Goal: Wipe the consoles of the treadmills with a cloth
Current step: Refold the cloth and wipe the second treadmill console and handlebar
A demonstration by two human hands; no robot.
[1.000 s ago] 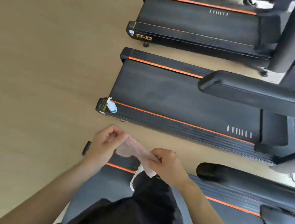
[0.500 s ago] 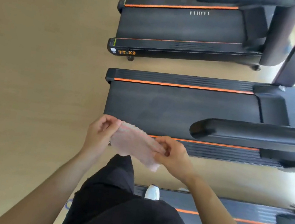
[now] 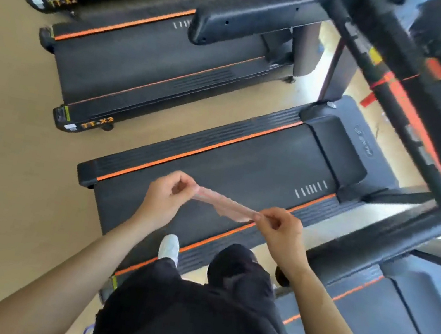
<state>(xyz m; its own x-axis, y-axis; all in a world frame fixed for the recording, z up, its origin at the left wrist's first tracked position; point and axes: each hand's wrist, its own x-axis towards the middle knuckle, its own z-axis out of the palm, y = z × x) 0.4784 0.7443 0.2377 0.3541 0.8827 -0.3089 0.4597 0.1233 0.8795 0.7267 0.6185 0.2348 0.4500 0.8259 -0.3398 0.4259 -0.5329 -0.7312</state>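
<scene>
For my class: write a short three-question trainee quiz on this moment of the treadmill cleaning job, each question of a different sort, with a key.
1. True or false: the pink cloth is stretched between the left hand and the right hand.
2. Multiple choice: the cloth is now
A. pressed on a console
B. held in the air above a treadmill belt
C. lying on the floor
3. Fill in: the stripes along the treadmill decks are ____ in colour.

Key: 1 true; 2 B; 3 orange.
</scene>
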